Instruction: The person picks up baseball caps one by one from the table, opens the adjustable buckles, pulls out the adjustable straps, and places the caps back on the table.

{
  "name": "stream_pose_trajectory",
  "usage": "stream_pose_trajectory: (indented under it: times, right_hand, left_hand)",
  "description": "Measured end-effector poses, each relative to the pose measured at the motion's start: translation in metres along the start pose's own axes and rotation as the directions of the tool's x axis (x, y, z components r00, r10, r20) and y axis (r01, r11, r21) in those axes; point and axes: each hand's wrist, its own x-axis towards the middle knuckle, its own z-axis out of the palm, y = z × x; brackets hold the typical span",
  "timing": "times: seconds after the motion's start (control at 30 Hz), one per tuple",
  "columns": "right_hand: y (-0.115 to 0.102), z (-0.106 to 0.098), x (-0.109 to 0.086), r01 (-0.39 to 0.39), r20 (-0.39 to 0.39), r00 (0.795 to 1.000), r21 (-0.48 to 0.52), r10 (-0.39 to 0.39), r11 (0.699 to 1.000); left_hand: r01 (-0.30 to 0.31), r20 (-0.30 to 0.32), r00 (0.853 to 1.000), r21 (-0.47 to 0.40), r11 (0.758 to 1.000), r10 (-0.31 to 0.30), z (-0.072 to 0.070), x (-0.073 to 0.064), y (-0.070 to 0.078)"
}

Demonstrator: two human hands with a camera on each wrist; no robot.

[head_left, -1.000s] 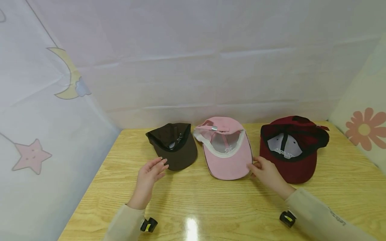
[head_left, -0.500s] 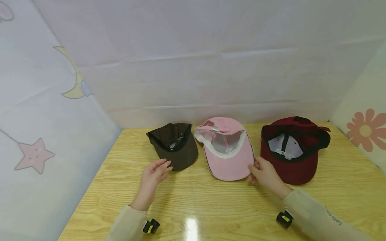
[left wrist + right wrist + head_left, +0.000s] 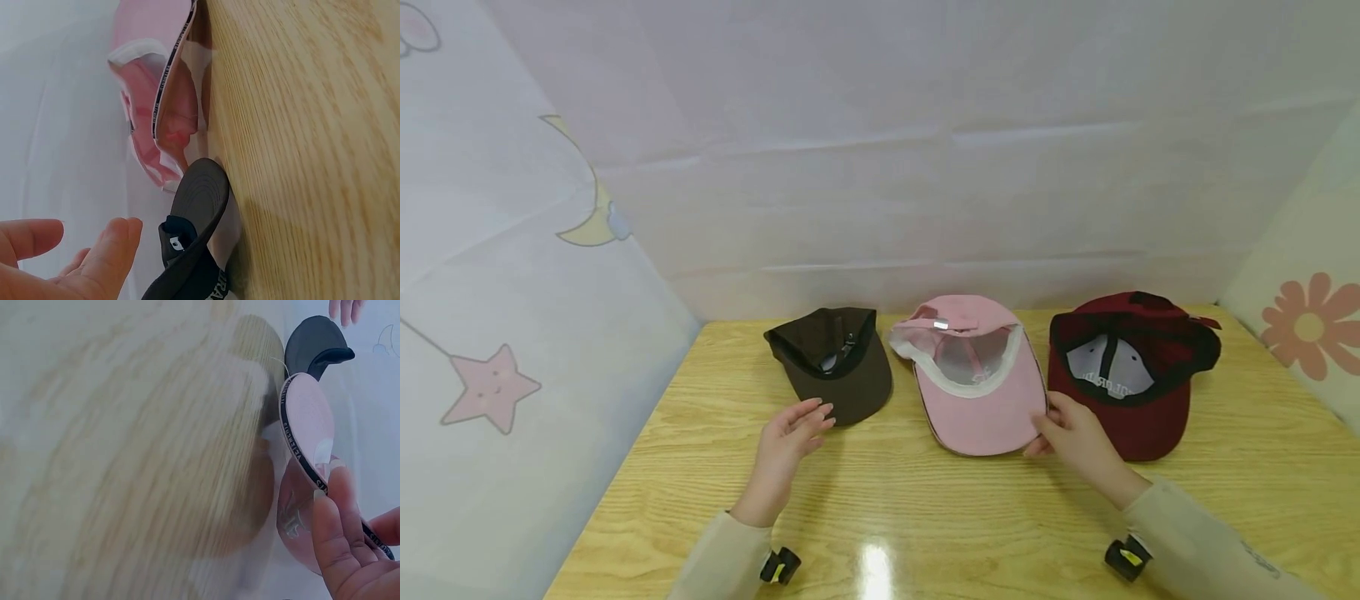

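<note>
A pink baseball cap (image 3: 981, 421) lies upside down at the middle of the table, its white sweatband and inside facing up. At the right edge of its brim, my right hand (image 3: 1078, 437) pinches it between thumb and fingers. The right wrist view shows the fingers (image 3: 340, 534) on the brim's dark printed edge. To the left rests a dark brown cap (image 3: 853, 387), also inside up. My left hand (image 3: 782, 450) hovers by that cap's brim, fingers loosely extended and holding nothing; in the left wrist view they stand apart from the dark cap (image 3: 203, 194).
A dark red cap (image 3: 1157, 429) with a black inside lies upside down on the right, close beside my right hand. The wooden table (image 3: 925, 525) meets a pale hanging backdrop (image 3: 880, 167) behind the caps. Printed side sheets stand left and right.
The pink cap has shifted a little to the right with my right hand, narrowing the gap to the dark red cap. My left hand has drifted slightly right.
</note>
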Motion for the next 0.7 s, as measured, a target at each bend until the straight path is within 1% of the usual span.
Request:
stream_pose_trajectory:
  times: [0.2, 0.47, 0.7]
  right_hand:
    - [-0.003, -0.005, -0.008, 0.054, -0.021, 0.998, 0.004, -0.054, 0.999]
    - [-0.008, -0.007, -0.018, 0.086, -0.063, 0.994, -0.032, -0.088, 0.996]
    - [-0.007, -0.010, -0.025, 0.127, -0.074, 0.989, -0.036, -0.130, 0.991]
  left_hand:
    - [-0.010, 0.002, 1.000, 0.012, 1.000, 0.010, 0.003, 0.000, 0.001]
    - [-0.020, 0.016, 1.000, 0.005, 1.000, 0.020, 0.005, 0.000, 0.002]
    - [-0.043, 0.021, 0.999, 0.005, 0.999, 0.042, 0.009, 0.004, 0.004]
